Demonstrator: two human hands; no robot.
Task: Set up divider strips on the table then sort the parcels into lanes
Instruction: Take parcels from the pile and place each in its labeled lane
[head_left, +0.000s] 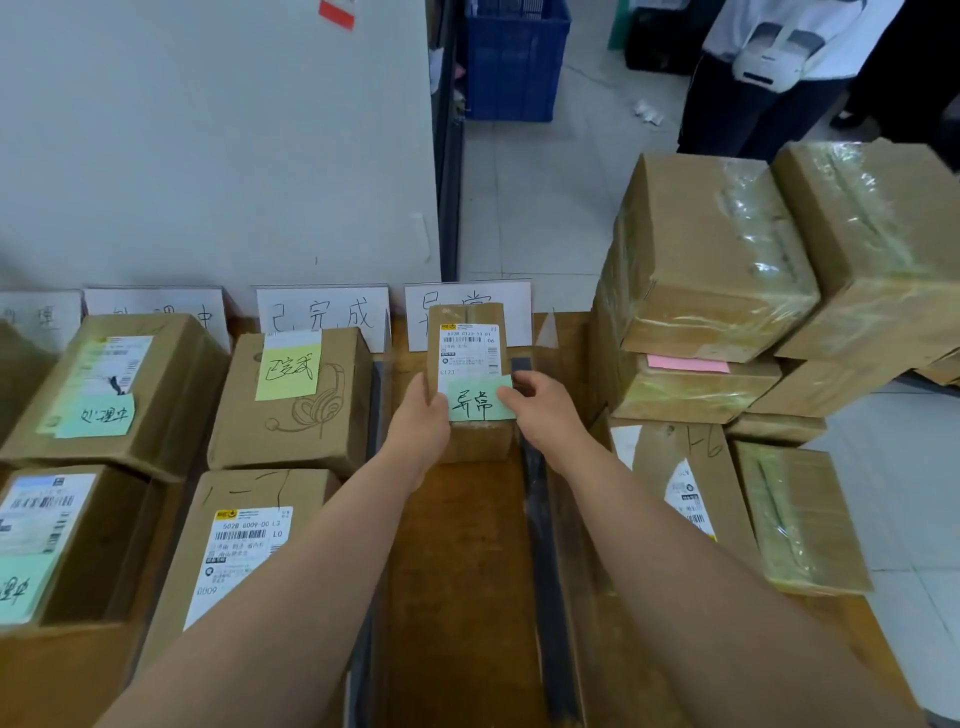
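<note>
A parcel sorting room: labelled cardboard parcels (306, 400) fill a wooden table (467, 571) beneath handwritten lane signs (322, 312).

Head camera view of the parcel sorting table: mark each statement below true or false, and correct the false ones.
1. Both hands, the left hand and the right hand, are on the small parcel. True.
2. That small parcel carries a pink note. False: its note is green.
3. The headphone-sketch box bears a yellow note. True.
4. The small parcel lies left of the headphone-sketch box. False: it lies to its right.
5. A dark divider strip runs along the table. True.
</note>
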